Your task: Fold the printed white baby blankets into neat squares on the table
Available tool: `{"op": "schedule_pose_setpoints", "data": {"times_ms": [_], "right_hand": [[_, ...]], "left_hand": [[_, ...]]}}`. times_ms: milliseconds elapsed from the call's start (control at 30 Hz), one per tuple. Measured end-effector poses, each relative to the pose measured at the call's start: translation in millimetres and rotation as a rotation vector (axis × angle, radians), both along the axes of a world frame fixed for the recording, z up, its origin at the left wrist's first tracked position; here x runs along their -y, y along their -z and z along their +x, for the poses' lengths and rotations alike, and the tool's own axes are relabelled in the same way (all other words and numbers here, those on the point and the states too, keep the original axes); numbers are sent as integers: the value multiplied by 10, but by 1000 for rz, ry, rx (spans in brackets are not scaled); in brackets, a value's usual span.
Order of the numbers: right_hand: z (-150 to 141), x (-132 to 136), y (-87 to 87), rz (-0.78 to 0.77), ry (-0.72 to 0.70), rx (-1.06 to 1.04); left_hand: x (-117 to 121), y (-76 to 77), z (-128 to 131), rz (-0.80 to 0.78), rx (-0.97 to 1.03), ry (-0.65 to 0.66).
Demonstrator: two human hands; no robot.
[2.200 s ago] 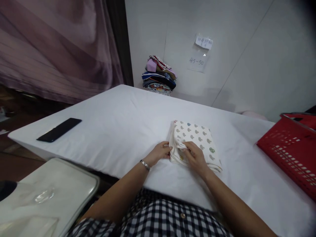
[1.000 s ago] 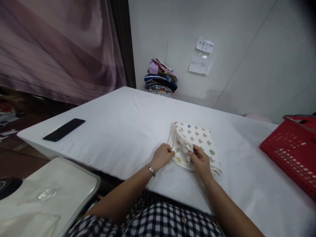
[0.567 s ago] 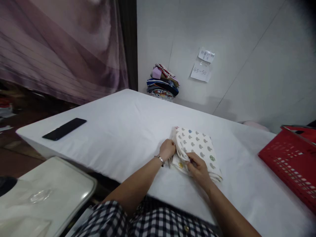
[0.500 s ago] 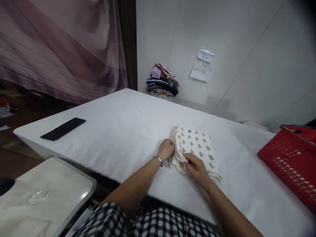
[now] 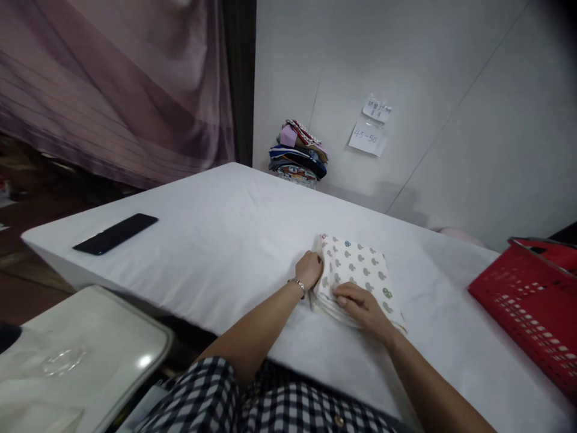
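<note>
A folded white cloth [image 5: 354, 264] printed with grey mushroom-like shapes and a few coloured ones lies on the white-covered table, in several layers. At its left edge my left hand [image 5: 310, 269] is closed, with the fingertips tucked at the cloth's side and partly hidden. My right hand [image 5: 360, 302] rests on the near part of the cloth. Its fingers lie on the top layer, close together, with no fold visible between them.
A black phone-like slab [image 5: 116, 233] lies at the table's left. The red basket [image 5: 527, 300] stands at the right edge. Folded fabrics [image 5: 298, 153] are stacked by the wall, near paper notes [image 5: 367, 137]. A pale surface [image 5: 112, 325] sits lower left.
My right hand has let go of the lifted near edge, which now lies down over the layers. My left hand stays at the left edge. The view has shifted slightly.
</note>
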State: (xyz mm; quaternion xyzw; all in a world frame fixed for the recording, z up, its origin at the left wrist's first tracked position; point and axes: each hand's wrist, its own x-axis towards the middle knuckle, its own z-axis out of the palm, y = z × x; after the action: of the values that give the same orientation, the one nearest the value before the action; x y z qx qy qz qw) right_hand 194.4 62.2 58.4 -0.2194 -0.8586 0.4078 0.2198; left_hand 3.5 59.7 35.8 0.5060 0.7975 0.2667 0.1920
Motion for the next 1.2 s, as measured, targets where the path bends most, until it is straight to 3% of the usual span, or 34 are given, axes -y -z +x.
{"op": "schedule_pose_setpoints", "data": {"times_ms": [133, 200, 267, 367, 533, 733, 900, 1067, 1200], "right_hand": [[247, -473, -2, 139, 418, 58], [414, -733, 57, 251, 613, 233], [542, -919, 143, 314, 710, 456], [599, -1036, 259, 300, 741, 626], [542, -1125, 328, 202, 815, 622], [635, -1186, 386, 94, 843, 568], [646, -1201, 341, 73, 800, 600], [524, -1424, 262, 100, 819, 636], [422, -1546, 323, 127, 829, 623]], "left_hand": [[-25, 24, -11, 13, 5, -15], [-18, 57, -4, 31, 0, -17], [-16, 82, 2, 39, -7, -20], [-53, 84, -4, 26, -5, -18], [-173, 37, -50, 3, 17, -10], [-195, 80, -98, 52, 42, -106], [-256, 89, -132, 22, 65, -61], [-380, 65, -160, 24, 101, -58], [-421, 93, -176, 68, 102, -71]]}}
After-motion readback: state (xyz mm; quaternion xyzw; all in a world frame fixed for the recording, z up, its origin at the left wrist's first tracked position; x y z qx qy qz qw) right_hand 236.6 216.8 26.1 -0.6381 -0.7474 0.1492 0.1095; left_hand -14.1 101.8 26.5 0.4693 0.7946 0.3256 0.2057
